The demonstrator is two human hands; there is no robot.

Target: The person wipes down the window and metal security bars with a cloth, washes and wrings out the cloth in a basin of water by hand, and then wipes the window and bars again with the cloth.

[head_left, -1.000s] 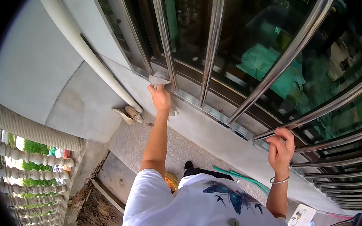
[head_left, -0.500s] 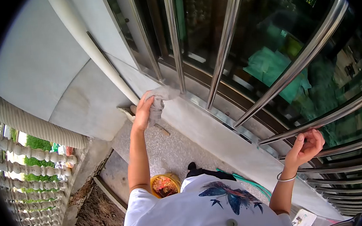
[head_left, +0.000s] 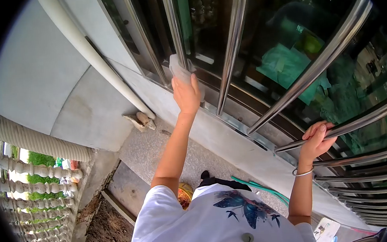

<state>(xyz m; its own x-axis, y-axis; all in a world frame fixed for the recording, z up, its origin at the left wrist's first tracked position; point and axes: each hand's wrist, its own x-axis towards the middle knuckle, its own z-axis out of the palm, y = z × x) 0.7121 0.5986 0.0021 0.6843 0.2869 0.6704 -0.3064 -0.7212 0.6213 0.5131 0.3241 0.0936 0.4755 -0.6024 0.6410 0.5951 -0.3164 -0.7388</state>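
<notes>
A light grey cloth (head_left: 181, 68) is wrapped about the lower part of a shiny metal window bar (head_left: 173, 27). My left hand (head_left: 186, 92) is closed on the cloth and presses it to the bar, just above the sill. Farther right, my right hand (head_left: 317, 142), with a bracelet at the wrist, has its fingers curled round another metal bar (head_left: 353, 124). Behind the bars is dark window glass (head_left: 268, 28), with a green plastic sheet (head_left: 280, 68) showing through it.
A white pipe (head_left: 93, 60) runs down the wall at the left. Below are a yellow bucket (head_left: 187, 188), a green hose (head_left: 262, 188) and a stone balustrade (head_left: 33, 170). A white board (head_left: 326, 231) lies at the lower right.
My left hand has brought the cloth from beside the sill onto the second bar from the left. My right hand, loosely curled against the bars before, now holds one.
</notes>
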